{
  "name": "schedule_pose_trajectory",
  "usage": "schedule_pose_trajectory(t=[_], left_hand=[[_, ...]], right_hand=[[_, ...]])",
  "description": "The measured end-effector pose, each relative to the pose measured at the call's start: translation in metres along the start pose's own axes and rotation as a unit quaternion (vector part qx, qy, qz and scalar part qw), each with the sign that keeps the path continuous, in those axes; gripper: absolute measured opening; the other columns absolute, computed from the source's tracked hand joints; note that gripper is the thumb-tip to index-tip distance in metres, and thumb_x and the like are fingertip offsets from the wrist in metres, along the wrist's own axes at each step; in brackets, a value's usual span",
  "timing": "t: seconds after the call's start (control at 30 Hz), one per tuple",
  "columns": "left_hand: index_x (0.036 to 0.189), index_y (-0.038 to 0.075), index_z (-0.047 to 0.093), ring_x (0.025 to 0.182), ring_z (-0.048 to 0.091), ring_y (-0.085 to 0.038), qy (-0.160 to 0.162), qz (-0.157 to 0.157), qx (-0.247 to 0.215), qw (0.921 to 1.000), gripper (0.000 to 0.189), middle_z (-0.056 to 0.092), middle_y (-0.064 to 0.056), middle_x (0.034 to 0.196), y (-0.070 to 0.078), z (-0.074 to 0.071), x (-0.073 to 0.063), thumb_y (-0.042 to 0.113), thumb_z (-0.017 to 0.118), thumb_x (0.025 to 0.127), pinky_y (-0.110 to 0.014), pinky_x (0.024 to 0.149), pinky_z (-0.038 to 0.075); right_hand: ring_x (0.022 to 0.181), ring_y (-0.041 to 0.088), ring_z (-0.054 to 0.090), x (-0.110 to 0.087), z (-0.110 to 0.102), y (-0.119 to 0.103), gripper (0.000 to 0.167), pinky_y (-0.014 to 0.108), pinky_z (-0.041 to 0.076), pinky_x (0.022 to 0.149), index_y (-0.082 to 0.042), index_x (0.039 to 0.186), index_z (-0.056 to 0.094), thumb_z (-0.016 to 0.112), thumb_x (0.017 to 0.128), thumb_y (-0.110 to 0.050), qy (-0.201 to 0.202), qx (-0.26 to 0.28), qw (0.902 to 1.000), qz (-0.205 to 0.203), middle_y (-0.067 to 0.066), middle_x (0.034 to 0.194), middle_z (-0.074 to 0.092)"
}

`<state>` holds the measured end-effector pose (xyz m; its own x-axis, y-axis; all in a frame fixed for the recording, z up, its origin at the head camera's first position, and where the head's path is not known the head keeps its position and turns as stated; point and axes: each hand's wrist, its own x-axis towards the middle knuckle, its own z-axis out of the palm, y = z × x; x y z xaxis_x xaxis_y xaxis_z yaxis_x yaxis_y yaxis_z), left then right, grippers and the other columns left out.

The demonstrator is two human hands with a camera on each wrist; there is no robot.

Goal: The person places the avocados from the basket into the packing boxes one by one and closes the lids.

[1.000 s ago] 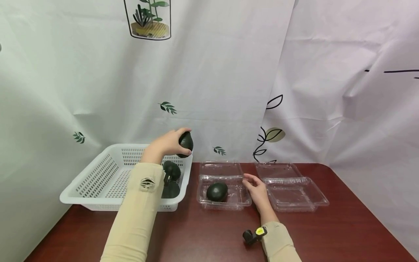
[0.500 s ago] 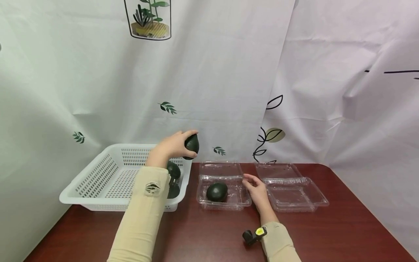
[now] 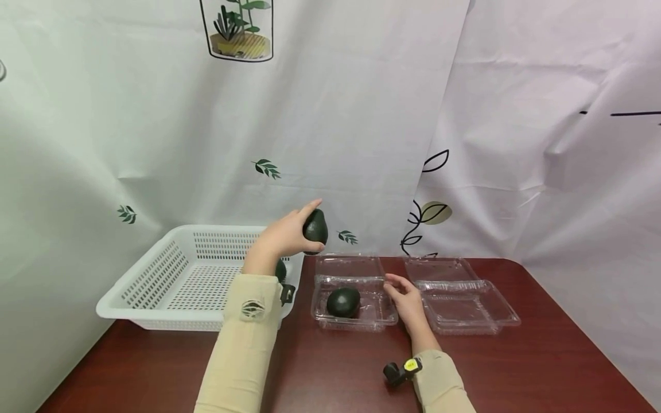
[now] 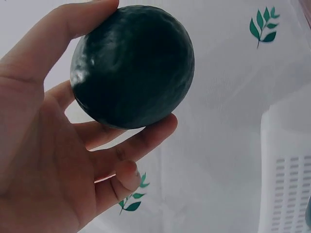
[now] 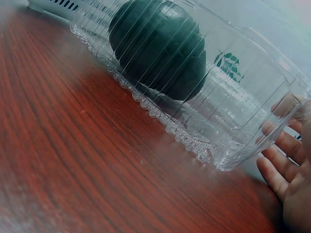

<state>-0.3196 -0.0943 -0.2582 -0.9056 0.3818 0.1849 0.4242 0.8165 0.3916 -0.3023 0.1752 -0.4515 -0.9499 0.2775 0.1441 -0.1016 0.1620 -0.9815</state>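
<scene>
The person's left hand (image 3: 286,232) holds a dark green avocado (image 3: 315,226) up above the far edge of the counter (image 3: 330,373), gripped between thumb and fingers, which stand spread only as wide as the fruit. It hangs over the gap between a white perforated basket (image 3: 206,316) and a clear container (image 3: 376,304), touching neither.

The right hand (image 3: 407,301) reaches in from the near edge, its bent fingers at the right side of that container; I cannot tell whether they pinch the plastic or merely rest against it. Inside, toward the left, lies a second avocado (image 3: 343,302) on its side, and the lid (image 3: 348,265) is folded back toward the far edge.

A matching container (image 3: 467,310), also opened, sits nearer the counter's right edge. The basket takes up the far left corner, and a further avocado (image 3: 280,271) shows in it, partly hidden behind the left arm. Both sleeves are pale yellow, and a black device (image 3: 396,373) with a yellow label sits at the right wrist. Behind the counter hangs a whitish cloth (image 3: 351,115) printed with leaves.
</scene>
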Motion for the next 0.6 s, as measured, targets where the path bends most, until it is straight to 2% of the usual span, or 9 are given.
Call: schedule_pose_trajectory(t=[0.2,0.43,0.6], left_hand=[[0.136,0.02,0.027,0.093,0.058,-0.027,0.026,0.01,-0.033,0.9991,0.085,0.057,-0.013,0.113,0.008,0.009,-0.001,0.036,0.076,0.069,-0.043,0.078,0.046],[0.135,0.022,0.031,0.088,0.058,-0.026,0.058,0.017,-0.028,0.9978,0.081,0.06,-0.013,0.107,0.011,0.017,-0.005,0.037,0.076,0.069,-0.043,0.073,0.047],[0.138,0.025,0.035,0.093,0.055,-0.027,0.1,0.018,-0.017,0.9947,0.079,0.058,-0.011,0.114,0.018,0.029,-0.01,0.039,0.073,0.07,-0.044,0.071,0.047]], right_hand=[[0.084,0.006,0.054,-0.001,0.0,0.0,0.031,0.018,0.043,0.068,-0.002,0.115,0.063,0.065,0.085,-0.009,0.001,0.004,1.0,-0.002,0.007,0.097,0.065],[0.086,0.008,0.054,-0.001,0.0,-0.001,0.031,0.019,0.044,0.069,-0.003,0.116,0.063,0.065,0.086,-0.01,-0.003,-0.004,1.0,-0.002,0.01,0.101,0.065],[0.087,0.01,0.053,-0.002,0.0,-0.001,0.032,0.02,0.043,0.069,-0.003,0.116,0.062,0.066,0.086,-0.012,-0.006,-0.013,0.9999,-0.002,0.012,0.105,0.064]])
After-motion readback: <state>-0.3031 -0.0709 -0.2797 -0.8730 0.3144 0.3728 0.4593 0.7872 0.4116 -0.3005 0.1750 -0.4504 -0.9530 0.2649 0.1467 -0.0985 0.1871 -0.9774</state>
